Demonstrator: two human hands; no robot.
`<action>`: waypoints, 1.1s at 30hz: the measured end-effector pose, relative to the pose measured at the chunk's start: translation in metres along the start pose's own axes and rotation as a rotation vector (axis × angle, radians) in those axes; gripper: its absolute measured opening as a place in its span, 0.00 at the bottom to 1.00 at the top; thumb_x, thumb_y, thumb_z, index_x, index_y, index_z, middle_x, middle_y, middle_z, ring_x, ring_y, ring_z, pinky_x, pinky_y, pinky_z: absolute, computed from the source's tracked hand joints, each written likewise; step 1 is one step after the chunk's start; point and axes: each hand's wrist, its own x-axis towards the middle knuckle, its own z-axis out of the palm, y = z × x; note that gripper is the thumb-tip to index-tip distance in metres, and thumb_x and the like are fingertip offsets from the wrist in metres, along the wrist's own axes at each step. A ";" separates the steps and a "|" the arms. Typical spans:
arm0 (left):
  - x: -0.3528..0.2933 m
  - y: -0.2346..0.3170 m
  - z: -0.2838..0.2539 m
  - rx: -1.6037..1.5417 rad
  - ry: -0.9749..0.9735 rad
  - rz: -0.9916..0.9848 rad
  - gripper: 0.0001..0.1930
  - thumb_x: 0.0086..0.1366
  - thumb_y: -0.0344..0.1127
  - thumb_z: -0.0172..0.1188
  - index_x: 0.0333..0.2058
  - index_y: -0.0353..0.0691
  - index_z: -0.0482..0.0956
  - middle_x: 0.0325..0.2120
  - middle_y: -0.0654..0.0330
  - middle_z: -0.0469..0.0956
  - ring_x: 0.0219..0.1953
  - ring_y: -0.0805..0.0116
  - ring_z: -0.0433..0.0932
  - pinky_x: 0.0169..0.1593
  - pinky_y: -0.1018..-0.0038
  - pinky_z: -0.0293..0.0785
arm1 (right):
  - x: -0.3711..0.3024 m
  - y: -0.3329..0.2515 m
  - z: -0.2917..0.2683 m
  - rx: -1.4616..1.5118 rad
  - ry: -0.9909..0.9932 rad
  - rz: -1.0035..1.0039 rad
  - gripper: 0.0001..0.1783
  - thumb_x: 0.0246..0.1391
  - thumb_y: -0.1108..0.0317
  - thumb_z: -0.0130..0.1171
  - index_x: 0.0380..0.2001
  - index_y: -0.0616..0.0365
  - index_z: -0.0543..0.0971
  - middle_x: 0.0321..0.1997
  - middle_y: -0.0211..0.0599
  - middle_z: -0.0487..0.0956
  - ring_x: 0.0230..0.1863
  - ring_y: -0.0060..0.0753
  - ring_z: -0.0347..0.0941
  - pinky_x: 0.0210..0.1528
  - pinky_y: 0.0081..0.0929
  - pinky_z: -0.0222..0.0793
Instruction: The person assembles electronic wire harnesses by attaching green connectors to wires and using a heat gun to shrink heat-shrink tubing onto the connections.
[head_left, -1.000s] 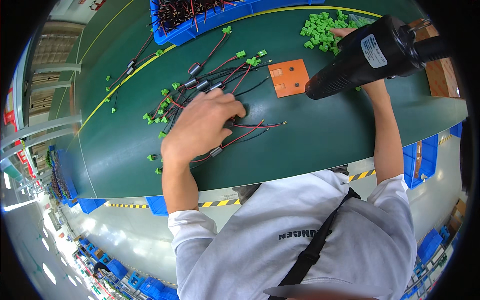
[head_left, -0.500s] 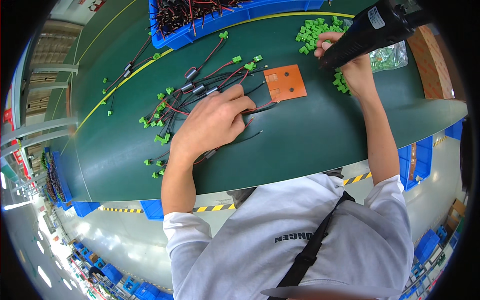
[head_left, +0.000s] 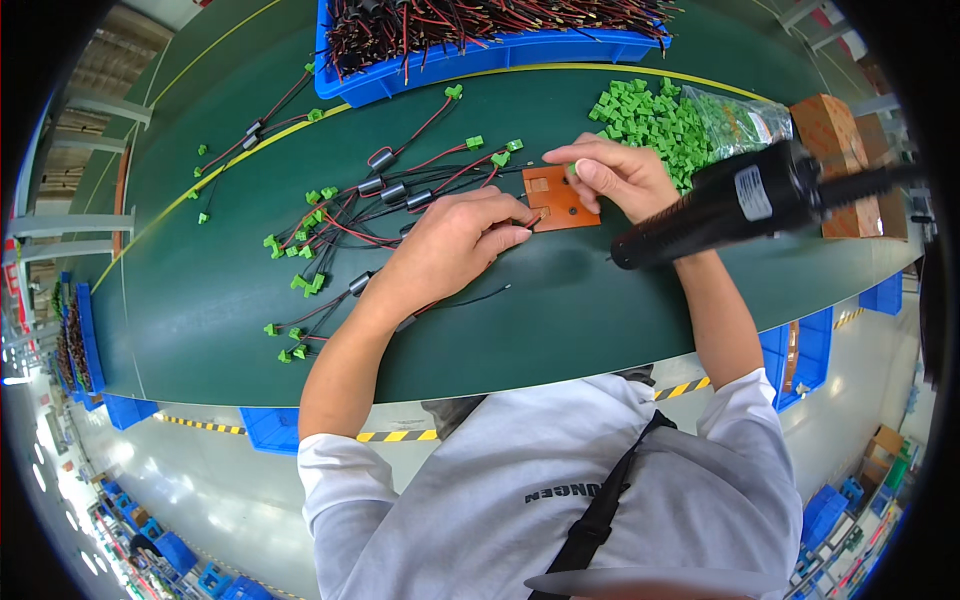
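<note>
The bare right hand (head_left: 630, 180) moved from heaped green plastic connectors (head_left: 650, 118) to two o'clock of the square orange plate (head_left: 553, 200).

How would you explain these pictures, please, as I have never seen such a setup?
There is no robot: a person works bare-handed. Every picture comes from a wide fisheye camera worn on the head, looking down. On the green table lie cables, an orange plate and a heap of green connectors; a blue bin at the far side holds wires. The left hand seems to pinch a cable by the plate; the right hand holds a small green piece. A black tool partly hides the right arm.
</note>
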 end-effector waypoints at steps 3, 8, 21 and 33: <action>-0.002 -0.007 0.005 0.035 0.024 0.008 0.10 0.69 0.29 0.64 0.47 0.32 0.83 0.35 0.55 0.80 0.33 0.64 0.82 0.38 0.70 0.78 | -0.003 -0.005 0.009 -0.035 -0.046 0.063 0.16 0.66 0.78 0.59 0.56 0.64 0.82 0.40 0.32 0.76 0.40 0.19 0.74 0.43 0.16 0.71; 0.003 -0.004 0.012 -0.352 0.019 -0.309 0.08 0.72 0.29 0.63 0.45 0.31 0.84 0.34 0.60 0.80 0.33 0.73 0.81 0.38 0.75 0.78 | -0.007 0.008 0.015 0.052 0.031 0.111 0.16 0.63 0.81 0.62 0.53 0.64 0.83 0.48 0.35 0.80 0.49 0.25 0.78 0.54 0.21 0.77; 0.002 -0.016 0.010 -0.369 0.085 -0.270 0.09 0.66 0.29 0.69 0.42 0.32 0.86 0.36 0.57 0.81 0.34 0.72 0.81 0.40 0.73 0.79 | -0.007 0.003 0.021 -0.305 0.035 -0.089 0.13 0.59 0.78 0.67 0.48 0.62 0.84 0.43 0.38 0.83 0.41 0.29 0.83 0.48 0.24 0.82; 0.001 -0.016 0.011 -0.409 0.074 -0.277 0.10 0.70 0.33 0.66 0.45 0.32 0.85 0.34 0.58 0.83 0.30 0.74 0.81 0.35 0.75 0.77 | -0.008 0.001 0.029 -0.229 0.120 -0.054 0.14 0.59 0.79 0.67 0.48 0.60 0.83 0.40 0.37 0.83 0.40 0.28 0.83 0.45 0.24 0.81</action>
